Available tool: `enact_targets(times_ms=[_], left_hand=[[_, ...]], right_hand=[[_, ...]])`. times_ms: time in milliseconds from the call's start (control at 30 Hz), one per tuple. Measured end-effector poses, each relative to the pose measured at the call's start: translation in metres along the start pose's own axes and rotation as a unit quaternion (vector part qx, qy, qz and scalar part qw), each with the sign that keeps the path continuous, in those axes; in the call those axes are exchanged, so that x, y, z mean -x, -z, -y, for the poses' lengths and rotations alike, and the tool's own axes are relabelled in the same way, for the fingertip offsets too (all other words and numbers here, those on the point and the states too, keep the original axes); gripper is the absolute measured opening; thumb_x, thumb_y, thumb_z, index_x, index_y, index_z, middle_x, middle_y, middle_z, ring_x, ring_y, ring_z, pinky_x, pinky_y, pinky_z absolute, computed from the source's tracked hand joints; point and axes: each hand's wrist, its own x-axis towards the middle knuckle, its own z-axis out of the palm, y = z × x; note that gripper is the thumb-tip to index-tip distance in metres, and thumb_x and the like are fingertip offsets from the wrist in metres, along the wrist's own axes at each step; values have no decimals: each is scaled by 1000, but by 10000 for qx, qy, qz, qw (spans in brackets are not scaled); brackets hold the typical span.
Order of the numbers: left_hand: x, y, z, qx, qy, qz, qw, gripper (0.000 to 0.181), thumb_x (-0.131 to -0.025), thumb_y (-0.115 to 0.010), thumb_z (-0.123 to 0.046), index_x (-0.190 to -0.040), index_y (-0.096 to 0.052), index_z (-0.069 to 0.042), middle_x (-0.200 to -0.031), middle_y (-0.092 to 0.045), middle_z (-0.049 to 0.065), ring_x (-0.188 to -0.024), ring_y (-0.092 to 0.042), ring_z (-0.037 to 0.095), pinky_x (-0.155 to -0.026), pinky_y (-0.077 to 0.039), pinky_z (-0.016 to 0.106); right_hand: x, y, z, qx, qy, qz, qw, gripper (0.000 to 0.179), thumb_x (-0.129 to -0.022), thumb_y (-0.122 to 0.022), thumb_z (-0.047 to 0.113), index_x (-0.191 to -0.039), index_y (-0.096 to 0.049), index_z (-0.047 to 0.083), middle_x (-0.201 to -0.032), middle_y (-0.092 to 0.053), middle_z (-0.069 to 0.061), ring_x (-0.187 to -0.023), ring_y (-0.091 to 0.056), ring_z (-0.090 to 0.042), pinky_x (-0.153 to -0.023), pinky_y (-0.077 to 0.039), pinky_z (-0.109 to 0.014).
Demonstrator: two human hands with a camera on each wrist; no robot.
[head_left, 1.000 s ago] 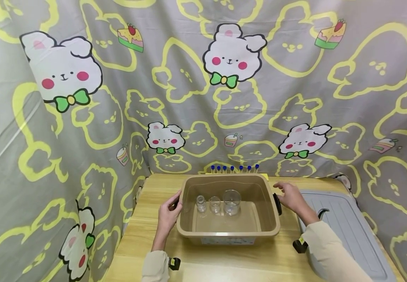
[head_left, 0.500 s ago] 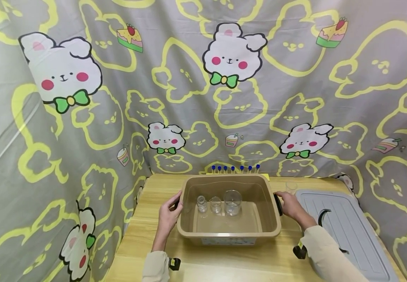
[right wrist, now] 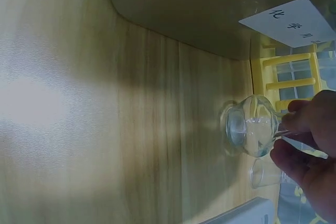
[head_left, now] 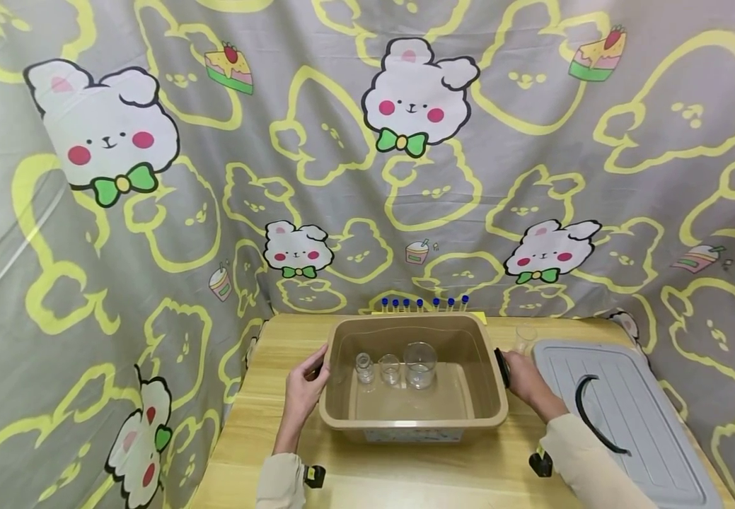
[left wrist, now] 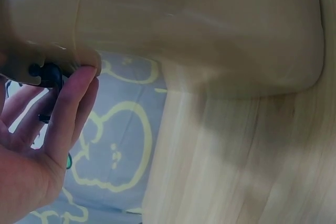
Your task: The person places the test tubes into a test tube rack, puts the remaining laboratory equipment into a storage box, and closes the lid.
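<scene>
A brown plastic storage bin stands on the table, with three clear glass vessels inside: a small bottle, a small beaker and a bigger beaker. My left hand holds the bin's left rim; in the left wrist view its fingers reach up past the black handle. Outside the bin's right end is my right hand. The right wrist view has its thumb and fingers pinching the narrow neck of a round-bodied glass flask, base down on the wood.
Another clear glass vessel stands behind my right hand. A grey lid with a black handle lies at the right. Behind the bin, several blue-capped tubes stand in a yellow rack. Patterned curtain surrounds the table.
My right hand has lowered and drawn slightly in behind the bin's right handle, uncovering the glass vessel behind and more of the lid's handle. The left hand and bin stay put.
</scene>
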Motion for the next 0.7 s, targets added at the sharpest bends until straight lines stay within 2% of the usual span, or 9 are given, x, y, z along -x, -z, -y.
enact_targets(times_ms=[133, 200, 333, 433, 567, 700], left_hand=[[-1, -1, 4, 36, 26, -17, 10000, 36, -94, -66, 8, -130, -66, 8, -123, -68, 26, -115, -66, 39, -93, -55, 27], [-2, -3, 8, 56, -18, 3, 10000, 36, -94, -67, 8, -129, -66, 8, -123, -68, 26, -115, -66, 39, -93, -55, 27], [-8, -10, 28, 75, -65, -16, 9999, 36, -94, -67, 6, -130, -67, 5, -123, -69, 22, -117, -65, 38, -96, -54, 31], [-11, -12, 42, 78, -27, -54, 10000, 36, -94, -69, 3, -131, -69, 0, -124, -70, 17, -118, -65, 34, -97, -52, 25], [-11, -10, 47, 147, -39, -111, 9998, 37, -94, -70, 1, -130, -70, -4, -123, -71, 14, -116, -67, 29, -92, -51, 16], [-9, -7, 49, 188, -153, -128, 9996, 36, -93, -70, 0, -130, -70, -2, -122, -71, 17, -114, -68, 28, -90, -52, 15]], right_hand=[[4, 2, 1, 21, -115, -52, 9999, 14, -90, -66, -6, -93, -73, 6, -78, -69, -7, -76, -68, -32, -67, -57, -54], [6, 3, 0, 44, -132, -149, 9998, 13, -91, -68, -5, -95, -74, 5, -79, -71, -8, -77, -70, -32, -67, -57, -54], [14, 6, -1, 83, -243, -329, 9991, 15, -88, -70, -6, -86, -72, 9, -74, -68, -4, -71, -67, -26, -62, -55, -47], [19, 9, -1, 92, -338, -396, 9986, 20, -85, -67, -10, -81, -68, 9, -69, -62, 0, -65, -57, -20, -57, -49, -43], [25, 16, 3, 76, -306, -574, 9979, 19, -80, -65, -14, -90, -72, -1, -74, -66, -9, -66, -60, -25, -59, -53, -47], [27, 24, 8, 62, -372, -639, 9972, 25, -81, -64, -16, -103, -72, -7, -83, -71, -17, -75, -68, -34, -64, -57, -52]])
